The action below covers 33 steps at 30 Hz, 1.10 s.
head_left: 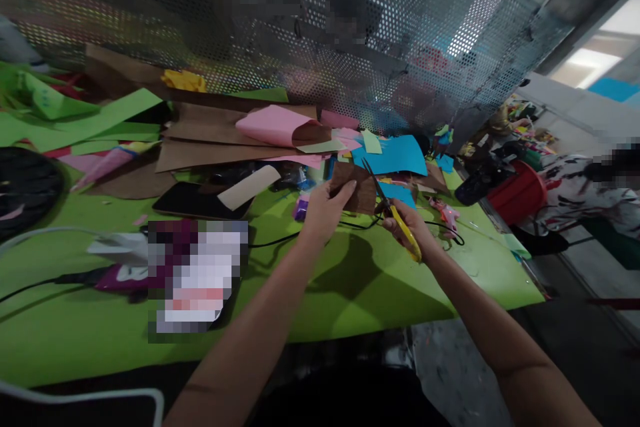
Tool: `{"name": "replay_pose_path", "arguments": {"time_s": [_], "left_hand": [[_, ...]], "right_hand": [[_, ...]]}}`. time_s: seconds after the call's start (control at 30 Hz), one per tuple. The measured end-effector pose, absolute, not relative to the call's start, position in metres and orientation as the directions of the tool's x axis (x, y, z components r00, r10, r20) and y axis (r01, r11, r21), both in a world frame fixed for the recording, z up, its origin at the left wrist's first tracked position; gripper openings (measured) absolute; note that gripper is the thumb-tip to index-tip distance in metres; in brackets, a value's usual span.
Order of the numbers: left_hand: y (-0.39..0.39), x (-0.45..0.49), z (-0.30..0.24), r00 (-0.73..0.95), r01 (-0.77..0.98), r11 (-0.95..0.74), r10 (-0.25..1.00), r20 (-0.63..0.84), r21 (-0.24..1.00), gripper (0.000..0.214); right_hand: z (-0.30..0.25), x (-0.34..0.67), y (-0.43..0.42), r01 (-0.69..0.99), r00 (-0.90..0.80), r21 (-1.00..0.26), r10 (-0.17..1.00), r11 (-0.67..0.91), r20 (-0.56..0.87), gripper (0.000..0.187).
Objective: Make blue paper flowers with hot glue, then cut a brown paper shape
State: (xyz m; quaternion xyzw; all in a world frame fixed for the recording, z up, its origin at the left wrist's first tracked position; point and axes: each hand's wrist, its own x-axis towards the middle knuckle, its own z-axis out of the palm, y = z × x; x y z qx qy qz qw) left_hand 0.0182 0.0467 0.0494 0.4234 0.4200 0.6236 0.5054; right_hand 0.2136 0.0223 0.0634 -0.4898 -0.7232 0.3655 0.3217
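Between thumb and fingers, my left hand (pixel 330 205) pinches a small brown sheet (pixel 364 195), which looks like paper or felt, raised above the green table. My right hand (pixel 407 225) is closed around yellow-handled scissors (pixel 411 243). Their dark blades (pixel 374 177) point up and to the left, by the upper right edge of the brown sheet; whether they touch it I cannot tell. Beyond the hands lie blue sheets (pixel 400 155) and a pink rolled sheet (pixel 277 125). A small purple object (pixel 301 209) sits beside my left hand.
The green table (pixel 280 300) carries a dark tray (pixel 200 201), a purple power strip (pixel 117 278), a phone with a blurred screen (pixel 203 280) and black cable (pixel 273 240). Large brown sheets (pixel 215 127) lie against a perforated metal panel (pixel 310 47). A red bucket (pixel 517 193) and another person (pixel 575 180) are at right.
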Motion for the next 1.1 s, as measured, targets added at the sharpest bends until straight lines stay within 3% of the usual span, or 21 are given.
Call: {"name": "replay_pose_path", "arguments": {"time_s": [0.47, 0.9, 1.0, 1.1], "left_hand": [[0.049, 0.017, 0.048, -0.048, -0.331, -0.059, 0.998, 0.046, 0.942, 0.051], [0.051, 0.016, 0.043, -0.006, -0.294, -0.036, 0.999, 0.036, 0.955, 0.049], [0.054, 0.015, 0.042, -0.037, -0.314, -0.031, 0.999, 0.02, 0.949, 0.049], [0.057, 0.015, 0.041, -0.1, -0.356, -0.015, 0.995, -0.023, 0.934, 0.05]], "right_hand": [[0.079, 0.232, 0.025, 0.666, -0.322, -0.68, 0.94, 0.307, 0.11, 0.056], [0.077, 0.244, 0.033, 0.652, -0.329, -0.685, 0.935, 0.326, 0.132, 0.046], [0.075, 0.254, 0.054, 0.732, -0.256, -0.597, 0.945, 0.327, 0.203, 0.045], [0.073, 0.266, 0.084, 0.87, -0.251, -0.372, 0.94, 0.325, 0.232, 0.041]]}}
